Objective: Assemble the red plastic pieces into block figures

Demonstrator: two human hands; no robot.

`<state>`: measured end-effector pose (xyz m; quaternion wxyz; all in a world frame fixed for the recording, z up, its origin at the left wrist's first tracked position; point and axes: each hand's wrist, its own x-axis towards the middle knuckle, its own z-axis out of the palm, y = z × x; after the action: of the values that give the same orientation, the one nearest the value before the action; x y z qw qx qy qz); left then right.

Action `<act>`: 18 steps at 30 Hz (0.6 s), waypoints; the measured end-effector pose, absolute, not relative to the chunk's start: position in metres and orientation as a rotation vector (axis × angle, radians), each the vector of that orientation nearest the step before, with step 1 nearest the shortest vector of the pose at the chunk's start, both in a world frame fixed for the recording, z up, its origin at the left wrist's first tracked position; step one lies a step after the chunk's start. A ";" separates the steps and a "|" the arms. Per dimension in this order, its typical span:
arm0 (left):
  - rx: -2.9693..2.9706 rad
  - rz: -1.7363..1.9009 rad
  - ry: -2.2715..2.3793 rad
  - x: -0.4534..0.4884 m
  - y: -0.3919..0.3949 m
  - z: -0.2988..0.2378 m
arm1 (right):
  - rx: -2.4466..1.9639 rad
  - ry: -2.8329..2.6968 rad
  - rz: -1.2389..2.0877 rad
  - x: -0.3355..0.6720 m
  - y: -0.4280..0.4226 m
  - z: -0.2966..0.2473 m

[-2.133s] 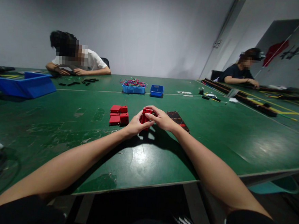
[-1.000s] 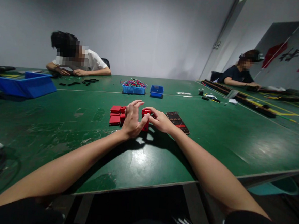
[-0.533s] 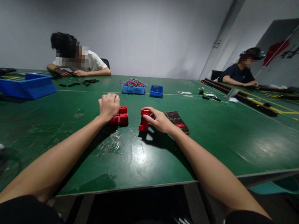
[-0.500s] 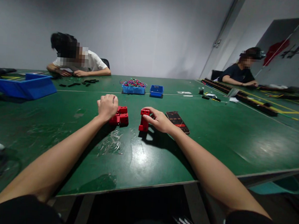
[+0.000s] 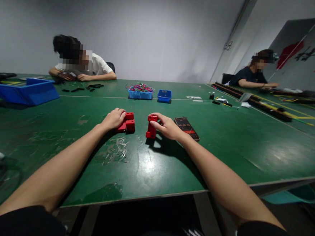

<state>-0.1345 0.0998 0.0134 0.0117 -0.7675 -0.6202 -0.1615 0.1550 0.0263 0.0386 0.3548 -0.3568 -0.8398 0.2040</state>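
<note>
My right hand [image 5: 168, 127] pinches a red block [image 5: 151, 127] with holes and a notched side, upright at the table surface, thumb on its near face and fingers behind. To the left, my left hand [image 5: 114, 119] lies over the left side of a small cluster of similar red blocks [image 5: 130, 125], its fingers curled down onto one of them. The fingertips and part of that block are hidden behind the hand. Between the two hands a strip of green tabletop shows.
A phone with a running timer [image 5: 187, 128] lies right of my right hand. Farther back stand a blue bin of colourful small parts [image 5: 140, 94] and a small blue tray [image 5: 164, 96]. A large blue bin [image 5: 27, 91] is at left. Two people sit across the table.
My left hand has come down and flattened over the red blocks from a raised, bent posture. My right hand and its red block have stayed in place.
</note>
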 end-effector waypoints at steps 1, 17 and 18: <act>-2.352 -0.480 -1.950 -0.133 0.098 0.015 | -0.924 -2.171 0.525 0.155 0.026 0.039; -1.996 -0.451 -2.123 -0.120 0.079 0.030 | -0.931 -2.164 0.546 0.153 0.024 0.039; -1.985 -0.472 -2.139 -0.119 0.078 0.031 | -0.928 -2.164 0.545 0.153 0.024 0.039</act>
<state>-0.1193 0.0780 0.0305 0.0927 -0.6686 -0.7205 -0.1589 0.1535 0.0241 0.0393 0.3544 -0.3592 -0.8372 0.2107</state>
